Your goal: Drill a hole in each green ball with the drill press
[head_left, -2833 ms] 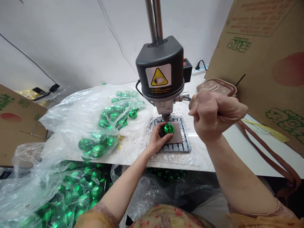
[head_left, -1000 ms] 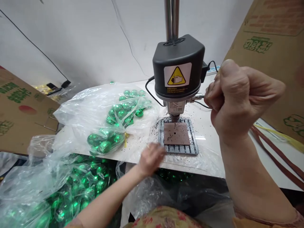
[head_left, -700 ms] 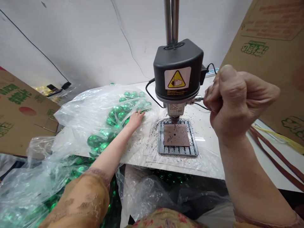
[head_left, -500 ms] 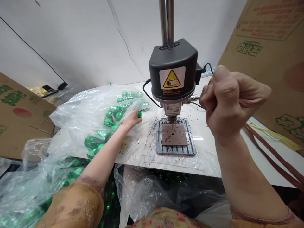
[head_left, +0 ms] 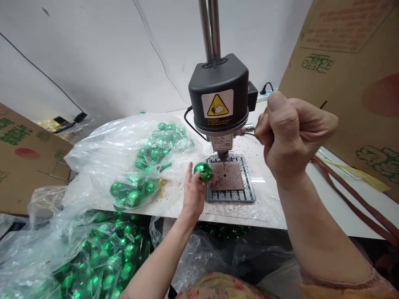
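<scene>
My left hand (head_left: 195, 192) grips a shiny green faceted ball (head_left: 202, 171) at the left edge of the drill press base (head_left: 249, 182). On that base lies a brown plate (head_left: 232, 182) with a small hole in it. The black-topped drill press (head_left: 220, 93) stands over the plate, its chuck (head_left: 223, 155) just above. My right hand (head_left: 289, 135) is closed in a fist beside the silver feed hub (head_left: 248, 128), around its lever, which the fingers mostly hide. More green balls (head_left: 156, 151) lie in a clear plastic bag (head_left: 99, 141) to the left.
Dark shavings are scattered around the base on the white table (head_left: 179, 203). Many green balls in plastic (head_left: 109, 257) sit below the table edge. Cardboard boxes (head_left: 349, 104) stand at both sides. Brown straps (head_left: 346, 191) lie at the right.
My left hand has come out of the bag and moved right with a green ball to the drill press base. My right hand keeps its grip at the lever. The view has shifted slightly.
</scene>
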Demonstrator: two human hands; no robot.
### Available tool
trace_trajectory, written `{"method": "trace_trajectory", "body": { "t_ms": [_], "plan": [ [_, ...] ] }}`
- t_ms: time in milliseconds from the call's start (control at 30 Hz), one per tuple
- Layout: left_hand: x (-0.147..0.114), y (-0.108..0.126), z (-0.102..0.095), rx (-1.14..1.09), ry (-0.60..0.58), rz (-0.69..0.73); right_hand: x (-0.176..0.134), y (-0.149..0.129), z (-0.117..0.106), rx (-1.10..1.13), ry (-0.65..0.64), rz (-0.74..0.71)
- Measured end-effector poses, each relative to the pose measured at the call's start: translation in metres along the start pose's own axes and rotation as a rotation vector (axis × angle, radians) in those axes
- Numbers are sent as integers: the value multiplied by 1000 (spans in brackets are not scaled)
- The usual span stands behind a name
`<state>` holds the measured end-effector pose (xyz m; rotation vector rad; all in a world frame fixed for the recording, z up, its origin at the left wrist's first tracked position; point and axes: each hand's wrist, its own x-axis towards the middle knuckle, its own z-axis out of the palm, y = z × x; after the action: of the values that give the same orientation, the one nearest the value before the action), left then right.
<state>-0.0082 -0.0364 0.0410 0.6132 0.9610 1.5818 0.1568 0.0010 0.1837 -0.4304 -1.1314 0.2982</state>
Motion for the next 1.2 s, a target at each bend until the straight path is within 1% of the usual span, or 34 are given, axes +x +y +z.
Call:
{"method": "trace_trajectory", "body": {
  "t_ms": [100, 200, 267, 333, 433, 533, 600, 767, 867, 1000, 1200],
  "plan": [
    [4, -13, -1, 148, -124, -2, -2, -1, -1, -40, -3, -7],
    [19, -20, -9, 320, -133, 113, -3, -1, -2, -83, -32, -18],
    [30, -23, -14, 417, -146, 164, -2, 0, -3, -90, -50, -23],
    [38, -25, -18, 474, -178, 172, -2, 0, -4, -107, -52, -21],
    [44, -28, -20, 497, -236, 172, -2, 0, -4, -150, -41, -17],
    [46, -32, -18, 523, -284, 181, -3, 0, -4, -174, -43, -20],
    [47, -34, -18, 564, -295, 197, -3, 0, -4, -178, -43, -13],
    [50, -37, -18, 762, -307, 293, -2, 0, -4, -143, -30, -9],
    [47, -38, -14, 850, -343, 351, -2, 0, -3, -123, -23, -12],
    [40, -40, -9, 845, -398, 371, -1, -1, -3, -84, -25, -28],
    [37, -38, -8, 839, -429, 357, -3, -1, -5, -139, -47, -12]
  ]
}}
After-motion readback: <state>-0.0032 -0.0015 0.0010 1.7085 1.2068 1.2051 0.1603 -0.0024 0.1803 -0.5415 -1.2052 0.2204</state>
